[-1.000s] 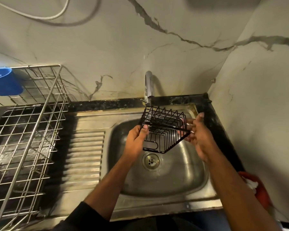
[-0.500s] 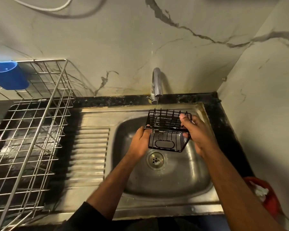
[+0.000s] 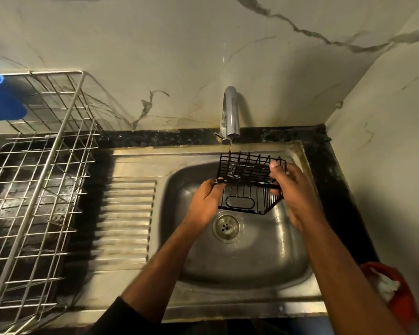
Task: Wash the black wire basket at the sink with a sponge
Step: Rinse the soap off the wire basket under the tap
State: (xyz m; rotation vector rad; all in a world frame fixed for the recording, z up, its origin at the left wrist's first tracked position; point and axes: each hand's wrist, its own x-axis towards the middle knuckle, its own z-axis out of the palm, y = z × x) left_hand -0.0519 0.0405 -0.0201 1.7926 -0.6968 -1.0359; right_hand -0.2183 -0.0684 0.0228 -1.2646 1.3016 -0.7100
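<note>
Rinse step: left hand (image 3: 205, 204) and right hand (image 3: 294, 189) each grip the black wire basket (image 3: 248, 183) mid-frame, over the sink (image 3: 240, 267) under the tap (image 3: 230, 114). No sponge visible; next move likely needs one hand freed to fetch it.

My right hand (image 3: 298, 189) covers the right end of the black wire basket (image 3: 248, 184). The blue container (image 3: 3, 97) is cut by the left edge, the red thing (image 3: 402, 301) by the right edge, and I cannot identify it.
</note>
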